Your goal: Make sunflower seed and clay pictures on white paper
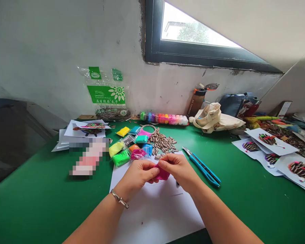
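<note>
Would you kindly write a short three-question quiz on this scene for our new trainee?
1. Multiple choice: What colour is the small piece held between the left hand and right hand? (a) blue (b) magenta (c) white
2. True or false: The blue cutter lies nearer the right hand than the left hand.
3. Fill in: The tall clear bag at the back has a large ____ panel.
Key: 1. (b); 2. true; 3. green.

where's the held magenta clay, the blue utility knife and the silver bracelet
Held magenta clay (163, 174): head view, its uncovered middle
Blue utility knife (202, 167): head view, middle of the handle
Silver bracelet (119, 199): head view, middle of the band
</note>
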The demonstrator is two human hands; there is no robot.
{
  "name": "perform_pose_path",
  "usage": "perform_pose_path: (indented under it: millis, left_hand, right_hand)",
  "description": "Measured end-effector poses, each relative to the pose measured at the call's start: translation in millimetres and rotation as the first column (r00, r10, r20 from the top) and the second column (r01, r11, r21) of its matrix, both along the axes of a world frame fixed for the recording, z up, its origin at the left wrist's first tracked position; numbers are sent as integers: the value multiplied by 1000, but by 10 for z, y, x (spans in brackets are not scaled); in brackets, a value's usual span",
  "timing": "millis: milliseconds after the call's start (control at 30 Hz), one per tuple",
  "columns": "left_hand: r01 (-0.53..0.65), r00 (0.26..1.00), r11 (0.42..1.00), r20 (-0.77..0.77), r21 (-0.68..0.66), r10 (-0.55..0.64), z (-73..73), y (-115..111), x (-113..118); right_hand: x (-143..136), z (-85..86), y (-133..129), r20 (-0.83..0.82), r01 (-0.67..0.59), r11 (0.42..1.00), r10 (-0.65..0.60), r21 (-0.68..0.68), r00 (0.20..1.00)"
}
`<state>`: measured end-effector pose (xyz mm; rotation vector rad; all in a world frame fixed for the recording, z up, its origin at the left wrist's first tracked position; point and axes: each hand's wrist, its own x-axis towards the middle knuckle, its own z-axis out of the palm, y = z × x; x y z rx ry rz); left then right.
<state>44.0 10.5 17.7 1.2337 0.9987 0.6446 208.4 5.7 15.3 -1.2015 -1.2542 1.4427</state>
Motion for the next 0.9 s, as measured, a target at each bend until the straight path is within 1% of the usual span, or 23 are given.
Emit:
perform_pose_path:
  millis: [100, 167, 233, 333, 433, 500, 567, 633, 700, 800, 900]
  left_hand:
    - [-39, 999, 999, 5, -2, 39, -25, 30, -23]
    - [-50, 999, 999, 8, -14, 50, -31, 44, -39]
    - [-47, 999, 998, 15, -32, 47, -24, 43, -46]
    - [-14, 1000, 999, 24, -29, 14, 3, 17, -38]
    - [32, 999, 999, -11, -5, -32, 25, -4, -17]
    - [25, 999, 1000, -36, -1, -25, 29, -4, -11]
    - [-14, 999, 1000, -45, 16, 15, 28, 8, -17]
    - [-48, 998, 998, -40, 31, 49, 27, 24, -34]
    - [-56, 998, 998, -28, 17, 56, 30, 38, -53]
    - [-28, 999, 999, -25, -19, 27, 41, 50, -70]
    - [-17, 999, 1000, -36, -17, 16, 48, 55, -73]
  right_hand:
    - [70, -14, 27, -34, 9, 999, -10, -49, 999]
    - [109, -28, 42, -80, -52, 993, 43, -107, 996]
    - [125, -42, 48, -92, -97, 986, 85, -133, 992]
    - [107, -55, 42, -61, -59, 994, 54, -92, 997]
    - [82, -61, 33, -34, -12, 999, 10, -39, 999]
    - [86, -65, 32, -52, -4, 999, 1, -52, 999]
    - [103, -72, 35, -102, -47, 993, 36, -104, 994]
    - [124, -81, 41, -145, -122, 981, 100, -154, 984]
    - [136, -86, 47, -159, -161, 972, 134, -173, 978]
    - [139, -72, 55, -140, -117, 982, 97, -148, 985]
    - [148, -34, 59, -114, -61, 994, 51, -92, 992]
